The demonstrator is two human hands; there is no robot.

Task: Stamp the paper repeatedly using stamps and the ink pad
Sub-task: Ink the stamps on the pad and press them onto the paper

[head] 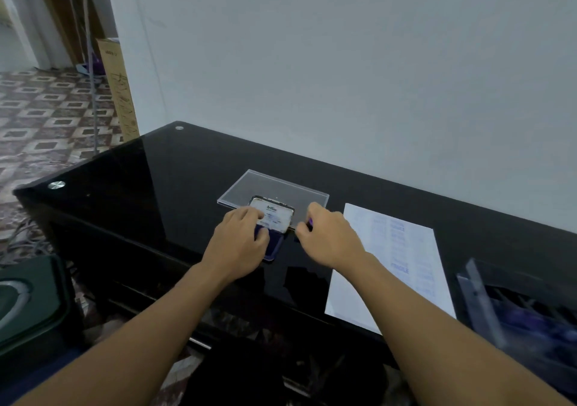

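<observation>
An ink pad [274, 243] lies on the black glass table [162, 193], its white metal lid [276, 215] raised and tilted back. My left hand [240, 243] grips the ink pad, fingers on the lid and thumb over the blue pad. To the right of the pad, my right hand [327, 237] is closed around a small stamp [309, 223], of which only a purple tip shows. A white paper [402, 268] with several faint blue stamp marks lies to the right of both hands.
A clear plastic lid [249, 184] lies flat behind the ink pad. A clear box [524, 305] holding several purple stamps stands at the right edge. A dark green object [28, 299] sits left of the table. The wall runs close behind.
</observation>
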